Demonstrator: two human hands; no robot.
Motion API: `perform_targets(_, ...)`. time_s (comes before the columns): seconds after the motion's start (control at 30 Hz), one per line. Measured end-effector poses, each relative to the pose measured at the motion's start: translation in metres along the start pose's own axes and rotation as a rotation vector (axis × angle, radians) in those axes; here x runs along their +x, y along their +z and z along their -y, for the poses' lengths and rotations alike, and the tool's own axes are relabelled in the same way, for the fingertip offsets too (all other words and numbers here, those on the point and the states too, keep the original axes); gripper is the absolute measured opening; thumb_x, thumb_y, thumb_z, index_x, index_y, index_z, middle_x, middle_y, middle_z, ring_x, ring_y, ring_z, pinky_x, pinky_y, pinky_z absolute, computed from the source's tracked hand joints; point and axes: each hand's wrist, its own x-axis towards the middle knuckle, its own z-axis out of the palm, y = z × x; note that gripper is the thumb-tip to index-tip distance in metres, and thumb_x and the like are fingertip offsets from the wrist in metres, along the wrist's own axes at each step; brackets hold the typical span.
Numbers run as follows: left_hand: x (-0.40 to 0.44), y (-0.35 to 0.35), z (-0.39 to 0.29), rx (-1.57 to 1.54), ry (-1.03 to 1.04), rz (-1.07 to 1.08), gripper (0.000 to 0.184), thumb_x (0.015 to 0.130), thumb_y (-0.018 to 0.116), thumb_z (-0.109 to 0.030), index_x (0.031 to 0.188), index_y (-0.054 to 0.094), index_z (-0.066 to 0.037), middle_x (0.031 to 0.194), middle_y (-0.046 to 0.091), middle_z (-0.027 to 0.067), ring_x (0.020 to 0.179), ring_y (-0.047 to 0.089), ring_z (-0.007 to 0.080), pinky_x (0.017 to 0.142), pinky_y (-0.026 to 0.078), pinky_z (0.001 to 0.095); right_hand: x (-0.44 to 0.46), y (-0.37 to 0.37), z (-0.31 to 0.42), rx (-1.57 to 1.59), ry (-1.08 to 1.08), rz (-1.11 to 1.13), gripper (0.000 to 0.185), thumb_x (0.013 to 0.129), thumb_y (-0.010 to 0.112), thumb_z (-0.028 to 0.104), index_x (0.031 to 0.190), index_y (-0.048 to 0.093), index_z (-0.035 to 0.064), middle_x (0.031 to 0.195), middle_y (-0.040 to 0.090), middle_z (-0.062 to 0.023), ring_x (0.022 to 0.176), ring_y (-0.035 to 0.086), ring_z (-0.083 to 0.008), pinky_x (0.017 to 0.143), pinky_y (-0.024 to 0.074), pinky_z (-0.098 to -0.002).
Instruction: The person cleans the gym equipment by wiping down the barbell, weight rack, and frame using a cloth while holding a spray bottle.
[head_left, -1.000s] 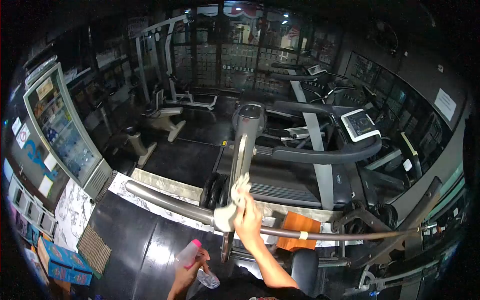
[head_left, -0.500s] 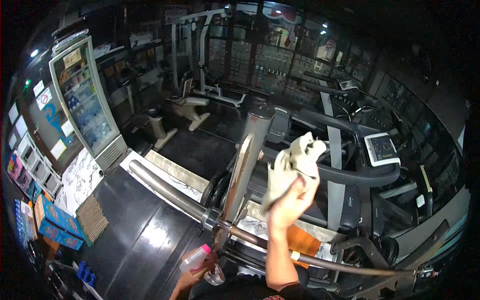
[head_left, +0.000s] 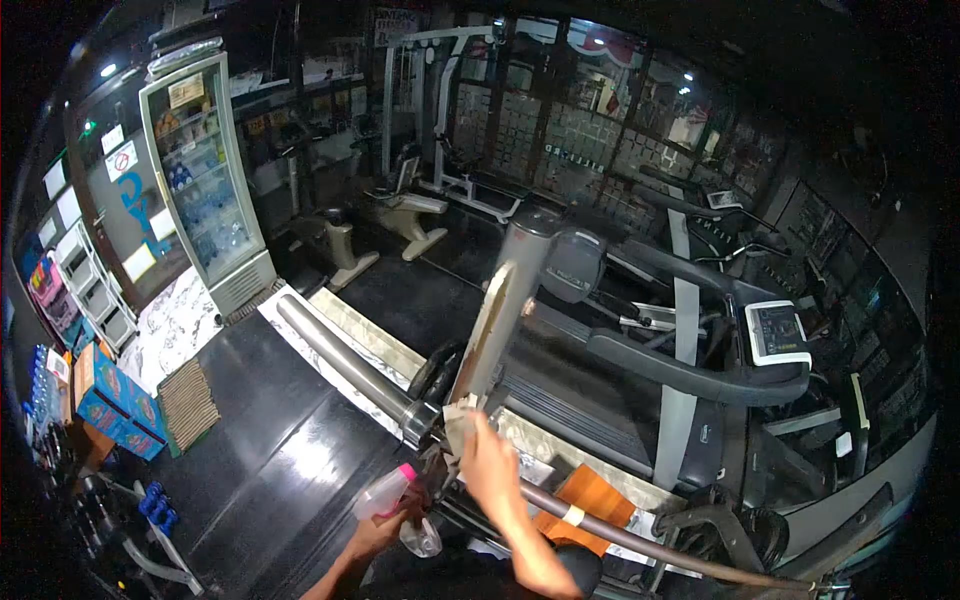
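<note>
Both hands: fingers closed
Right hand [head_left: 490, 468]: cloth [head_left: 458, 426] — now at metal post [head_left: 492, 335]
Left hand [head_left: 374, 535]: clear bottle [head_left: 384, 496] — pink end

Gym, small commercial type. Barbell [head_left: 650, 538] on a steel upright [head_left: 503, 300], 4 to 12 o'clock. Treadmill [head_left: 570, 400] with console [head_left: 778, 334] at 2 to 3. Exercise bike [head_left: 338, 245] at 11, cable frame [head_left: 440, 110] at 12. Dumbbells [head_left: 158, 507] at 8. Glass-door drinks fridge [head_left: 205, 180] at 10. Black floor [head_left: 290, 450], patterned glass front [head_left: 590, 135] at 12 to 1.
</note>
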Motion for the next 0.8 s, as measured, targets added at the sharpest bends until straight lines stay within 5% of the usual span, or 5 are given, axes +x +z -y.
perform_targets(0.13,-0.003,-0.010,0.007,0.017,-0.137,0.006,0.024,0.084,0.065,-0.016,0.104,0.060,-0.002,0.070,0.055,-0.0014,0.053,0.050,0.0087,0.045,0.037,0.0238,0.040,-0.045,-0.005,0.177,0.116,-0.130,0.019,0.096,0.043,0.015,0.105,0.055,0.0041,0.076,0.063,-0.0184,0.073,0.064,-0.0285,0.065,0.0480,-0.0407)
perform_targets(0.3,-0.010,-0.009,0.007,-0.016,-0.062,-0.055,0.032,0.083,0.065,-0.013,0.111,0.058,-0.002,0.097,0.063,0.0048,0.085,0.059,0.0147,0.074,0.047,0.0290,0.073,-0.055,0.033,0.662,-0.345,-0.752,0.024,0.095,0.043,0.007,0.115,0.054,-0.0023,0.105,0.061,-0.0106,0.098,0.058,-0.0186,0.090,0.0437,-0.0315)
perform_targets(0.5,-0.017,-0.009,-0.006,-0.025,-0.094,-0.053,0.032,0.082,0.064,-0.008,0.112,0.058,0.000,0.099,0.063,0.0060,0.088,0.060,0.0156,0.077,0.047,0.0291,0.062,-0.001,0.030,0.032,-0.404,-0.532,0.052,0.078,0.050,-0.009,0.129,0.049,0.0026,0.121,0.055,-0.0263,0.121,0.046,-0.0428,0.106,0.0328,-0.0469)
perform_targets(0.6,-0.011,-0.010,0.011,-0.003,0.249,-0.037,0.013,0.088,0.062,-0.009,0.092,0.061,0.003,0.079,0.063,0.0103,0.058,0.059,0.0159,0.051,0.047,0.0289,0.026,0.007,0.001,0.100,-0.256,-0.284,0.040,0.082,0.048,-0.003,0.122,0.053,0.0043,0.111,0.060,-0.0244,0.107,0.056,-0.0401,0.094,0.0443,-0.0449)
perform_targets(0.8,-0.017,0.001,-0.025,0.211,-0.172,0.079,0.029,0.082,0.057,-0.005,0.110,0.059,0.002,0.099,0.063,0.0085,0.085,0.061,0.0162,0.072,0.049,0.0285,0.006,-0.009,-0.016,0.145,0.071,0.062,0.021,0.095,0.043,0.015,0.114,0.052,0.0130,0.077,0.063,-0.0240,0.077,0.062,-0.0457,0.064,0.0494,-0.0510)
